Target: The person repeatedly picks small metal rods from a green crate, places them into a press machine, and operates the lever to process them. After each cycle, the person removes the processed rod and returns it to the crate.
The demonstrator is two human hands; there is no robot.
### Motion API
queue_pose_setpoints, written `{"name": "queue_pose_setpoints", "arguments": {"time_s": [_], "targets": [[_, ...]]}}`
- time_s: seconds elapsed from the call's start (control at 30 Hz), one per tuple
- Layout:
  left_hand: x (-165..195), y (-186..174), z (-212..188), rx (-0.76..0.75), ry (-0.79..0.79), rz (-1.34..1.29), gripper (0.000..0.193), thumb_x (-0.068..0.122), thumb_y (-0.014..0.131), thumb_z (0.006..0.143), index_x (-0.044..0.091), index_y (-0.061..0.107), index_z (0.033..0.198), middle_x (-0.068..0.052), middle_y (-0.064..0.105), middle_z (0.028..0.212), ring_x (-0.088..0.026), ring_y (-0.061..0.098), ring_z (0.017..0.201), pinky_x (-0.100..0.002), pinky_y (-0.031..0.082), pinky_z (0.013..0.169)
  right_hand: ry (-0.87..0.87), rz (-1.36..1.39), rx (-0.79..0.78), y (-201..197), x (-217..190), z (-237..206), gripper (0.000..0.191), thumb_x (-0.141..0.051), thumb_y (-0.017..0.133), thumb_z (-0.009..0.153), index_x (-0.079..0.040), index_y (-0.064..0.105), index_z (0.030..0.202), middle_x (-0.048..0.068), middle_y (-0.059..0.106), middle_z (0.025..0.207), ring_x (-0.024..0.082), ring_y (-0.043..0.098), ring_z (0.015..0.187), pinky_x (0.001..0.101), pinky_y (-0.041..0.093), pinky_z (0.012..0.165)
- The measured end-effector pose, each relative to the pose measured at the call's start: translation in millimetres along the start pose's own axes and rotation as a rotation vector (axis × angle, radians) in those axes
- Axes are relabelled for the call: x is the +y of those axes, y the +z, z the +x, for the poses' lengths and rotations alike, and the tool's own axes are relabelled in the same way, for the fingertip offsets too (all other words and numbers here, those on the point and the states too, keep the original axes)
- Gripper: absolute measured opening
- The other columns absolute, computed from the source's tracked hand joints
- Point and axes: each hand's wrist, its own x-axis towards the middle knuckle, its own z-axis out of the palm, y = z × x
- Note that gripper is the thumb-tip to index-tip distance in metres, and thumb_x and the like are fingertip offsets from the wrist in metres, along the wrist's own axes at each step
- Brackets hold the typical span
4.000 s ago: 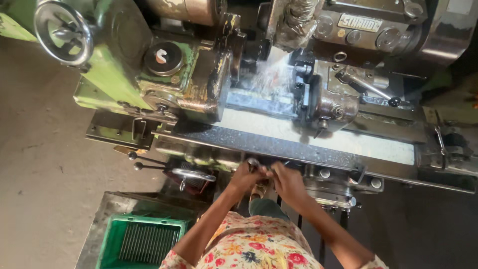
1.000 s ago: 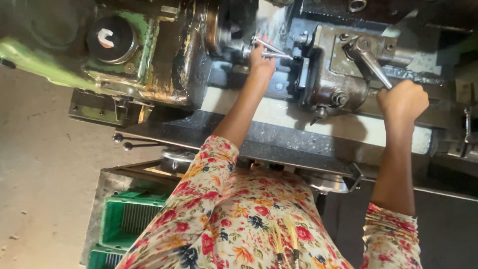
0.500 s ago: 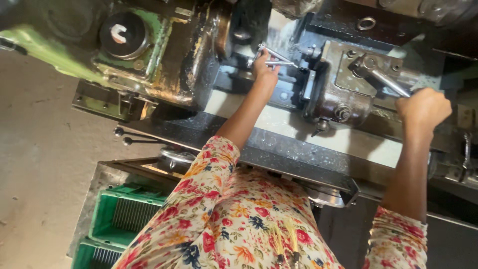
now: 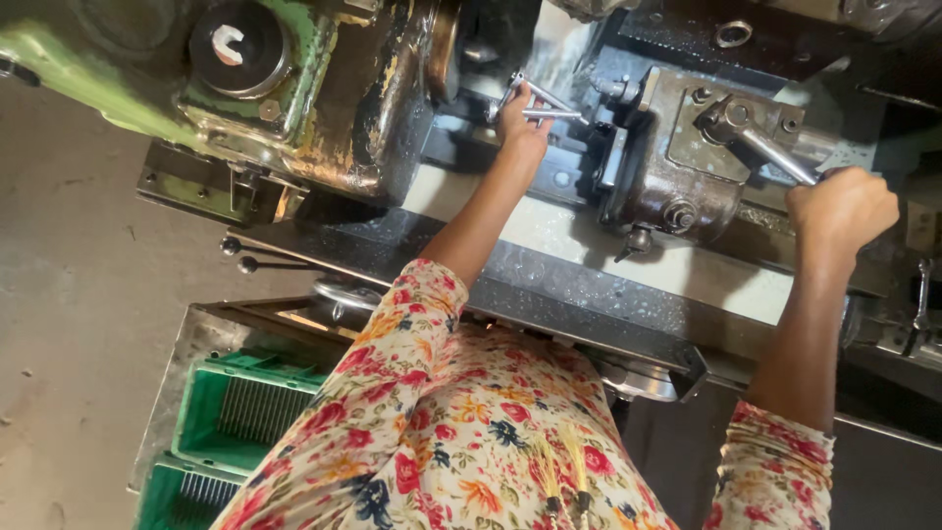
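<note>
Far left, low: green crate (image 4: 231,417) on the floor beside the machine. Above it, the green machine head (image 4: 245,74) with a round black knob (image 4: 235,44). My left hand (image 4: 520,123) reaches up to the middle, fingers closed around 2 thin metal rods (image 4: 540,103) near the chuck. Next, the grey metal block (image 4: 677,157). Far right, my right hand (image 4: 842,211) is fisted tight on the end of the steel lever (image 4: 770,152).

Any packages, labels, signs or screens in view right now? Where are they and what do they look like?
No packages, signs or screens show.
Round black cap with a white mark: top left, on the green machine.
Green crates: bottom left, on the floor, ribbed plastic, unlabelled.
</note>
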Motion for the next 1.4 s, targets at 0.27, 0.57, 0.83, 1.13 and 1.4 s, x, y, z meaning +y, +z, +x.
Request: {"name": "queue_pose_setpoints", "arguments": {"time_s": [0.27,0.57,0.83,1.13,1.4], "targets": [[-2.8,-0.9,3.2,0.004,-0.016,-0.005,0.02,0.029,0.071,0.095,0.021,0.068,0.114,-0.001,0.061,0.116,-0.022,0.057,0.112,-0.053,0.046,0.1,0.004,0.028,0.01,-5.5,-2.8,-0.3,0.02,-0.027,0.082,0.074,-0.008,0.082,0.081,0.018,0.074,0.078,0.036,0.073,0.071,0.0397,0.056,0.066],[-5.1,11.9,15.2,0.018,0.012,0.002,0.023,0.032,0.072,0.096,0.02,0.066,0.115,-0.001,0.061,0.113,-0.021,0.054,0.107,-0.051,0.046,0.099,0.027,0.035,-0.006,-6.3,-1.8,1.6,0.023,-0.029,0.082,0.074,-0.009,0.082,0.086,0.02,0.074,0.079,0.037,0.073,0.072,0.0413,0.056,0.066],[3.6,11.2,25.7,0.014,0.084,-0.005,0.021,0.029,0.072,0.096,0.018,0.068,0.114,-0.004,0.06,0.111,-0.023,0.056,0.105,-0.049,0.049,0.096,0.004,0.032,0.041,-2.8,-0.9,-0.1,0.019,-0.028,0.08,0.074,-0.01,0.081,0.08,0.018,0.073,0.076,0.037,0.072,0.069,0.0419,0.055,0.064],[14.8,23.0,27.8,0.16,-0.074,-0.175,0.011,0.022,0.069,0.098,0.013,0.068,0.106,-0.005,0.059,0.105,-0.021,0.059,0.097,-0.048,0.058,0.085,-0.015,0.03,0.036,-3.8,1.0,-1.8,0.014,-0.021,0.077,0.074,-0.01,0.081,0.08,0.018,0.073,0.076,0.037,0.072,0.068,0.0414,0.055,0.065],[23.4,34.5,15.8,0.222,-0.128,-0.194,0.009,0.02,0.065,0.096,0.018,0.069,0.103,-0.004,0.063,0.104,-0.022,0.062,0.091,-0.047,0.06,0.077,0.035,-0.002,-0.002,-23.1,-8.5,4.1,0.02,-0.024,0.082,0.066,-0.008,0.081,0.078,0.019,0.073,0.075,0.037,0.072,0.067,0.0408,0.057,0.063]]}}
